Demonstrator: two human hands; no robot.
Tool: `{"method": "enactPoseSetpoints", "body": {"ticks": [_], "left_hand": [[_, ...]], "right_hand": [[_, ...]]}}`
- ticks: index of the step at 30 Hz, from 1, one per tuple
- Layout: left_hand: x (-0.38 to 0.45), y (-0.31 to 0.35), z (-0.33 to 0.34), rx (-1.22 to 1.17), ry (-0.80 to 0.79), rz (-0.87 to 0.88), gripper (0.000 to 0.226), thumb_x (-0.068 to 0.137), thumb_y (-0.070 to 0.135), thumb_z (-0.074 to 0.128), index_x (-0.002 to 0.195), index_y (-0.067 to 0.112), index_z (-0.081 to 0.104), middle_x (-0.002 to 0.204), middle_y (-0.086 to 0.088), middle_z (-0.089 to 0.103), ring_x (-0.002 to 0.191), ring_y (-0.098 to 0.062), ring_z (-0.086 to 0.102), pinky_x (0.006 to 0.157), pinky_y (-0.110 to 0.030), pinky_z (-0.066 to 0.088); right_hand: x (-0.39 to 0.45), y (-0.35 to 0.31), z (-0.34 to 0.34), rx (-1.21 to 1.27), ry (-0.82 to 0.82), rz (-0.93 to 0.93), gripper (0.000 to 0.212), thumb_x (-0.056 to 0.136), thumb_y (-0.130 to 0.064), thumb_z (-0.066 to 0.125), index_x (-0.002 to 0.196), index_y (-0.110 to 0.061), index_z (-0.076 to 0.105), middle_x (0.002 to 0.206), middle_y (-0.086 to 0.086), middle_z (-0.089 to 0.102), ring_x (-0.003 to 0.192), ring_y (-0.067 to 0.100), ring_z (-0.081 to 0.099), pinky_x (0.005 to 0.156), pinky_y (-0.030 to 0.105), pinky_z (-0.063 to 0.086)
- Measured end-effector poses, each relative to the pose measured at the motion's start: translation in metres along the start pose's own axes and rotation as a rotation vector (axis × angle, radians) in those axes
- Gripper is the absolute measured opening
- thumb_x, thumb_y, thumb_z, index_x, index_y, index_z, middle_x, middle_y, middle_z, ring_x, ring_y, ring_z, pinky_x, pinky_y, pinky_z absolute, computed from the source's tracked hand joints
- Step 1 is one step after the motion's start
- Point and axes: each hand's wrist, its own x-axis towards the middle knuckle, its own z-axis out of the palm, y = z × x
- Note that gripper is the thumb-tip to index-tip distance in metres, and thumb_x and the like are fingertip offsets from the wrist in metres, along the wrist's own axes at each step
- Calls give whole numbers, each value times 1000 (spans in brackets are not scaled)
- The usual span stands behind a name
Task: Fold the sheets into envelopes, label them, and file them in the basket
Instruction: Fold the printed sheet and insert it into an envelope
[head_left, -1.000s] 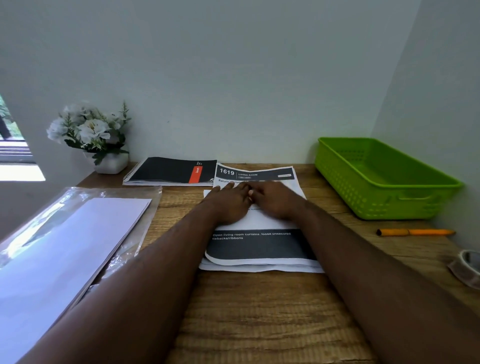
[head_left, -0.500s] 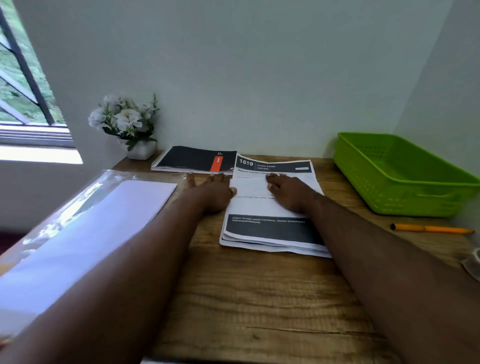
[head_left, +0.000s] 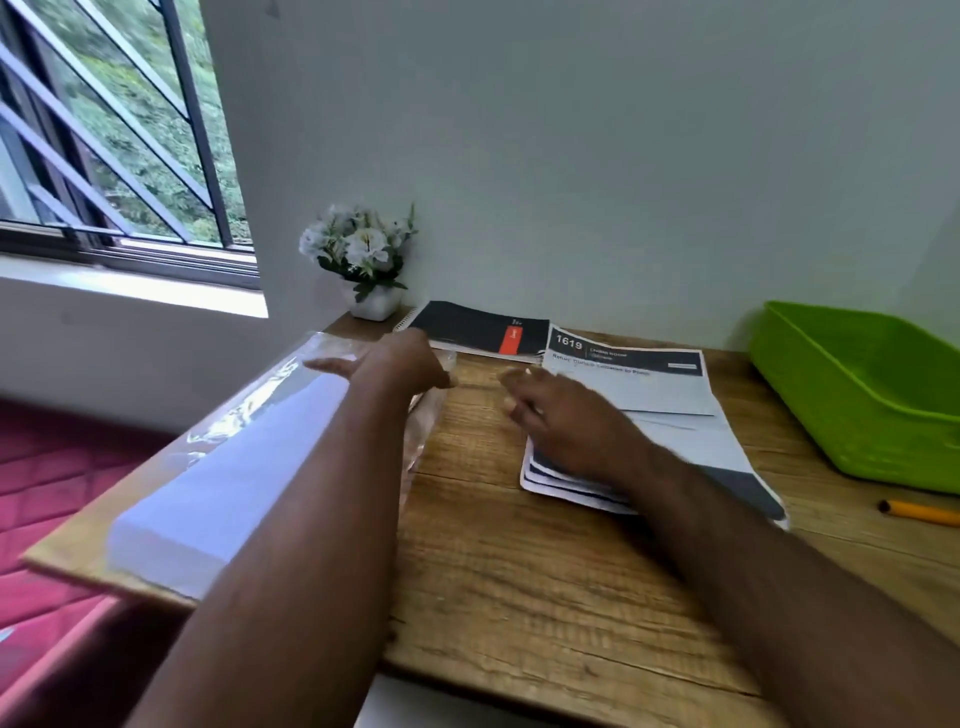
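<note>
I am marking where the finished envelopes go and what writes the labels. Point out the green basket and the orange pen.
green basket (head_left: 852, 410), head view, on its near outer wall.
orange pen (head_left: 922, 513), head view, on the barrel near its dark tip.

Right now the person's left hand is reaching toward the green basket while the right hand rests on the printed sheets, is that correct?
Not quite: in the head view the left hand reaches over the plastic-wrapped pack of paper, on the side away from the green basket. The right hand does rest on the printed sheets.
</note>
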Motion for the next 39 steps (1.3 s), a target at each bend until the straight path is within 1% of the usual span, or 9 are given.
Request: {"method": "enactPoseSetpoints", "body": {"ticks": [5,8,14,18,22,29,32,35,39], "left_hand": [[29,-12,20,-121,-36,-120,100,27,65,83,111,17,59,113,-9,65,110,-40,57,89,-63,46],[12,-6,10,-160,-29,-117,81,35,53,88,99,12,62,95,-8,67,98,-37,61,86,-63,48],[-16,1,-4,-157,27,-112,65,58,45,88,102,8,58,100,-11,62,100,-37,60,86,-56,51],[-24,0,-12,-185,79,-47,47,67,40,85,92,10,59,90,-7,62,87,-26,61,74,-38,52],[-37,8,-26,-212,276,-28,21,83,18,67,101,11,59,104,-11,62,100,-32,59,72,-37,46],[-73,24,-57,-200,450,9,18,87,9,51,103,7,59,109,-17,62,100,-37,58,78,-39,47],[-97,42,-94,-262,625,113,24,88,14,49,105,4,63,109,-24,62,102,-43,59,79,-39,47],[-114,72,-137,-515,740,349,15,79,15,55,76,3,64,72,-14,59,65,-32,56,58,-29,39],[-110,108,-163,-1108,502,669,31,77,10,64,55,16,42,58,-3,26,51,-14,24,53,-31,14]], "right_hand": [[0,-7,21,91,-143,20,47,101,-40,34,145,-23,38,151,-4,37,139,14,32,113,32,27],[2,-4,24,119,-149,37,47,101,-41,36,143,-23,40,150,-4,39,138,13,34,114,30,26],[2,-1,22,183,-151,69,47,99,-44,38,142,-26,43,149,-6,41,137,12,36,112,29,27],[1,2,16,285,-153,109,47,99,-46,39,141,-28,45,147,-8,43,134,11,40,105,23,29],[2,5,13,388,-107,144,46,98,-46,40,141,-29,45,147,-6,43,134,12,40,103,22,28],[2,10,10,647,19,194,45,95,-43,50,137,-27,50,142,-8,48,126,7,47,105,26,35],[5,9,-2,935,210,214,53,90,-37,61,138,-22,48,139,-8,51,122,3,49,99,21,35],[9,12,-9,1262,172,162,77,77,-36,72,145,-19,38,141,-2,50,124,6,49,107,31,35],[7,15,-15,1520,143,82,55,64,-24,84,109,-3,62,96,10,68,92,22,65,81,33,51]]}}
